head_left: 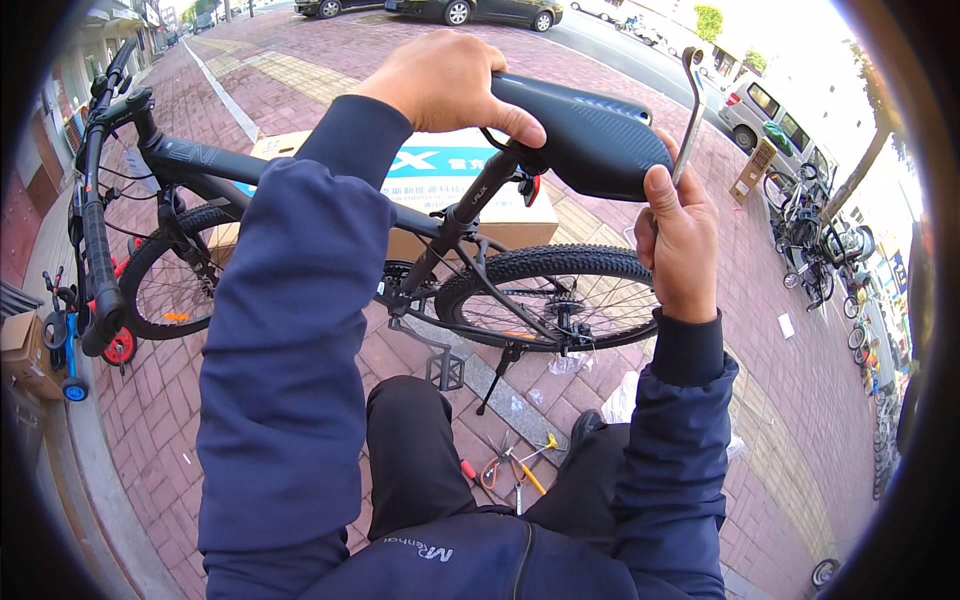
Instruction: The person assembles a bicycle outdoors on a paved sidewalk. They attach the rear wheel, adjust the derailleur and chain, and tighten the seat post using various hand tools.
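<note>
A black bicycle [345, 205] stands crosswise before me, its front toward the left. My left hand [435, 80] is closed on the front part of its black saddle [590, 135], the thumb lying along the near side. The saddle sits atop the black seat post [478, 198]. My right hand [683, 228] is closed around a silver wrench [692, 110], which rises upright beyond the fingers with its ring end uppermost. The right thumb and fingertips are also against the saddle's rear end. A small red reflector [531, 190] hangs under the saddle; the saddle's underside is mostly hidden.
Pliers [492, 470], a yellow-handled tool [530, 478] and other hand tools lie on the brick paving between my legs. A large cardboard box [520, 222] is behind the bicycle. The kickstand [497, 382] reaches the ground. Several bikes [815, 245] are parked at the right.
</note>
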A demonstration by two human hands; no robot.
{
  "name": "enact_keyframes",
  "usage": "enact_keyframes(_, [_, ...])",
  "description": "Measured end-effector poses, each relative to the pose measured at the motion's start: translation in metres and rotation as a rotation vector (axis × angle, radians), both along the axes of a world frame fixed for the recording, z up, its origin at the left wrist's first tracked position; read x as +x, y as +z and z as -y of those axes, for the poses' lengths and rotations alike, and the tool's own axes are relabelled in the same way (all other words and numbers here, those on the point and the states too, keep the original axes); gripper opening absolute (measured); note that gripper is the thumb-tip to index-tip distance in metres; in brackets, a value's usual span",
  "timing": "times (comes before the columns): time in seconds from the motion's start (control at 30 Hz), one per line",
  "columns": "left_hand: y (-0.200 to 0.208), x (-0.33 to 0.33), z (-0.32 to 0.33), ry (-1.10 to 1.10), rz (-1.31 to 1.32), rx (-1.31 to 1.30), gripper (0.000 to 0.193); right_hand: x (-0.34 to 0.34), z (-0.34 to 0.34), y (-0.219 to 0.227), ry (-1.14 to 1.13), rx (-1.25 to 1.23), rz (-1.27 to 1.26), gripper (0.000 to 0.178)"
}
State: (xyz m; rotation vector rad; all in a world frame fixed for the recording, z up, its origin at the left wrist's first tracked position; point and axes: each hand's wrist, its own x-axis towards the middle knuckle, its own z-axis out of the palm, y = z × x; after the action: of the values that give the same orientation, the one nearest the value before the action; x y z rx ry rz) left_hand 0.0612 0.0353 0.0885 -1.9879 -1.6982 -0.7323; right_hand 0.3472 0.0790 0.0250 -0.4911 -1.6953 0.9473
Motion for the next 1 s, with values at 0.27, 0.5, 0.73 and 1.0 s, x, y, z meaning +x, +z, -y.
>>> enact_keyframes(0.27, [0.005,-0.002,0.007,-0.056,0.035,-0.026,0.091,0.024,0.020,-0.081,-0.174,0.285,-0.248,0.058])
enact_keyframes(0.5, [0.005,0.002,0.005,0.010,-0.017,0.003,0.094,0.027,0.016,-0.094,-0.444,0.446,0.509,0.035])
enact_keyframes(0.73, [0.003,0.001,0.006,0.019,0.010,0.033,0.095,0.014,0.015,-0.040,-0.585,0.629,0.713,0.041])
enact_keyframes(1.0, [0.000,-0.001,0.003,-0.013,-0.013,0.076,0.095,0.019,0.021,-0.007,-0.624,0.604,0.922,0.042])
